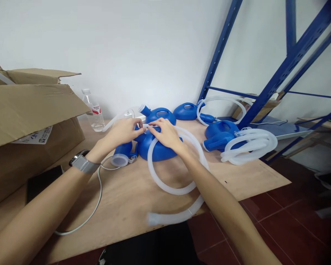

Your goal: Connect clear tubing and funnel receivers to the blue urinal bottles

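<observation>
In the head view, a blue plastic urinal bottle lies on the table, with both hands over its top. A milky, translucent hose loops beneath my right forearm; its loose end hangs near the table's front edge. My left hand has its fingers curled around the hose near the bottle's upper left. Close beside it, my right hand pinches the same hose between thumb and fingers. The fingers partly hide the join between hose and bottle. Left of the bottle is a blue spout with a pale cap.
More blue bottles stand behind, and another with a coiled hose lies right. Left are a cardboard box, a water bottle, a dark flat object and a white cable. A blue rack stands right.
</observation>
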`<state>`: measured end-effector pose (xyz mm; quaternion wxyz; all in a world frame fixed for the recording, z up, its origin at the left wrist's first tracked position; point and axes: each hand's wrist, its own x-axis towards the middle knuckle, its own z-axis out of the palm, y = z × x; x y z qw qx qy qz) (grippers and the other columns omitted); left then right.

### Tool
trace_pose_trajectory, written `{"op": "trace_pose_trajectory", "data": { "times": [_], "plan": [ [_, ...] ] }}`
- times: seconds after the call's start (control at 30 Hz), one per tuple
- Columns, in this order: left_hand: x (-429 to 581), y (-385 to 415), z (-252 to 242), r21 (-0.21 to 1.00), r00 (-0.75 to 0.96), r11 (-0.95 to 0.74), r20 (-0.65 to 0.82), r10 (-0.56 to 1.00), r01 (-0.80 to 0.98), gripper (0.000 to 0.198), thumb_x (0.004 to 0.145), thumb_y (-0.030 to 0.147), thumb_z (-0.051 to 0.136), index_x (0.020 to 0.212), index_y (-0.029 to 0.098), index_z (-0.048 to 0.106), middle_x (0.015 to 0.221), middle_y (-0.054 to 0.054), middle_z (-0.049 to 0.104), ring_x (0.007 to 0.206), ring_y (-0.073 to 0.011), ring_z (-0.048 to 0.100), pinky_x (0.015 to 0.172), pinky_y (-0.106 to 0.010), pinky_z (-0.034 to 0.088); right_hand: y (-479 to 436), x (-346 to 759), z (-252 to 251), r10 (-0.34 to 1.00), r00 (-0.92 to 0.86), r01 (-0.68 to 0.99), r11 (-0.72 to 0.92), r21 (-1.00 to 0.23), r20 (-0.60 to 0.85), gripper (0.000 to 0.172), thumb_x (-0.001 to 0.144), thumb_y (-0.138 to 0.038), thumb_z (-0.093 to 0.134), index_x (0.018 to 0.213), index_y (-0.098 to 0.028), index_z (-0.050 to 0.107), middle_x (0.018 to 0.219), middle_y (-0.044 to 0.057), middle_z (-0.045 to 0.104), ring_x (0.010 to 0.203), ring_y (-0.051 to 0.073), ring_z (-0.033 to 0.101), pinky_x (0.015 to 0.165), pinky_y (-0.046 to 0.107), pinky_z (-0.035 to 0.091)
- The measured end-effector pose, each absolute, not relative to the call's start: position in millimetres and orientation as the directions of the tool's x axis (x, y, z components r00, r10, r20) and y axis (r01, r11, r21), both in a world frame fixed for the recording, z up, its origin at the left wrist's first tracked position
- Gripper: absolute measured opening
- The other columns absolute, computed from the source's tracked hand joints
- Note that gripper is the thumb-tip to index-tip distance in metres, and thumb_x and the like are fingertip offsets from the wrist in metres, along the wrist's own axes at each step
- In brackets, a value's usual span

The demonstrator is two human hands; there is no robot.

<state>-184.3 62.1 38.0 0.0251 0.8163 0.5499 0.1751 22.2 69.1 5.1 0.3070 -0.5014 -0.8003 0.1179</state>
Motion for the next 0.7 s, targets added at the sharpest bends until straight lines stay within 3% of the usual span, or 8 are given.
{"op": "trace_pose_trajectory", "data": {
  "times": [0.07, 0.13, 0.27, 0.33, 0.4, 0.5, 0.57, 0.7],
  "plan": [
    [-189, 63, 39, 0.234, 0.340, -0.402, 0.263, 0.903, 0.885, 0.036, 0.094, 0.054, 0.055, 0.098, 0.023, 0.073, 0.093, -0.007, 0.075, 0.081, -0.0259, 0.065, 0.075, -0.034, 0.041, 68, 35, 25, 0.814, -0.336, 0.576, 0.576, -0.580, 0.474, 0.032, 0.102, -0.036, 0.061, 0.127, -0.022, 0.075, 0.134, 0.006, 0.064, 0.132, 0.018, 0.055, 0.123, 0.031, 0.040],
    [-195, 65, 40, 0.262, 0.356, -0.417, 0.251, 0.900, 0.870, 0.036, 0.094, 0.054, 0.056, 0.100, 0.023, 0.073, 0.098, -0.006, 0.076, 0.085, -0.0253, 0.067, 0.075, -0.033, 0.042, 51, 56, 55, 0.741, -0.417, 0.419, 0.670, -0.612, 0.526, 0.035, 0.104, -0.039, 0.057, 0.126, -0.018, 0.075, 0.129, 0.008, 0.067, 0.125, 0.016, 0.061, 0.118, 0.030, 0.045],
    [-203, 68, 42, 0.303, 0.359, -0.410, 0.213, 0.909, 0.860, 0.038, 0.093, 0.056, 0.058, 0.100, 0.023, 0.074, 0.099, -0.004, 0.076, 0.087, -0.0240, 0.067, 0.076, -0.033, 0.042, -36, 104, 90, 0.391, -0.840, 0.151, 0.835, -0.529, 0.376, 0.047, 0.096, -0.052, 0.069, 0.131, -0.020, 0.073, 0.124, 0.008, 0.069, 0.120, 0.015, 0.066, 0.110, 0.025, 0.053],
    [-204, 69, 42, 0.303, 0.337, -0.386, 0.203, 0.919, 0.871, 0.037, 0.092, 0.056, 0.059, 0.099, 0.023, 0.074, 0.099, -0.004, 0.076, 0.088, -0.0241, 0.067, 0.076, -0.033, 0.042, -89, 119, 71, 0.270, -0.922, 0.142, 0.902, -0.408, 0.275, 0.043, 0.096, -0.048, 0.071, 0.134, -0.027, 0.072, 0.129, 0.005, 0.069, 0.129, 0.014, 0.063, 0.115, 0.022, 0.052],
    [-202, 68, 42, 0.300, 0.340, -0.389, 0.203, 0.918, 0.871, 0.035, 0.092, 0.055, 0.060, 0.099, 0.024, 0.075, 0.100, -0.003, 0.076, 0.090, -0.0245, 0.067, 0.078, -0.034, 0.042, -131, 126, 35, 0.278, -0.922, 0.223, 0.950, -0.219, 0.268, 0.032, 0.099, -0.038, 0.067, 0.130, -0.035, 0.073, 0.137, -0.001, 0.066, 0.137, 0.014, 0.058, 0.123, 0.024, 0.047],
    [-197, 67, 42, 0.272, 0.353, -0.403, 0.216, 0.911, 0.874, 0.035, 0.093, 0.055, 0.059, 0.102, 0.025, 0.075, 0.101, -0.002, 0.077, 0.092, -0.0254, 0.068, 0.079, -0.035, 0.042, -161, 136, -18, 0.341, -0.871, 0.376, 0.926, 0.034, 0.354, 0.042, 0.098, -0.027, 0.066, 0.138, -0.039, 0.068, 0.151, -0.005, 0.057, 0.147, 0.020, 0.052, 0.129, 0.036, 0.045],
    [-193, 65, 41, 0.255, 0.351, -0.404, 0.228, 0.908, 0.879, 0.035, 0.094, 0.054, 0.058, 0.105, 0.026, 0.076, 0.103, -0.002, 0.077, 0.094, -0.0261, 0.069, 0.080, -0.036, 0.043, -164, 146, -37, 0.320, -0.908, 0.357, 0.929, 0.102, 0.270, 0.053, 0.100, -0.034, 0.065, 0.152, -0.040, 0.057, 0.161, -0.001, 0.047, 0.154, 0.023, 0.045, 0.124, 0.037, 0.050],
    [-188, 65, 36, 0.256, 0.358, -0.440, 0.311, 0.881, 0.861, 0.037, 0.096, 0.050, 0.057, 0.111, 0.021, 0.075, 0.111, -0.006, 0.078, 0.104, -0.0285, 0.070, 0.091, -0.039, 0.045, -153, 174, -54, 0.337, -0.867, 0.418, 0.894, 0.164, 0.367, 0.061, 0.099, -0.018, 0.063, 0.153, -0.044, 0.054, 0.168, 0.000, 0.035, 0.165, 0.026, 0.021, 0.119, 0.035, 0.054]
  ]
}}
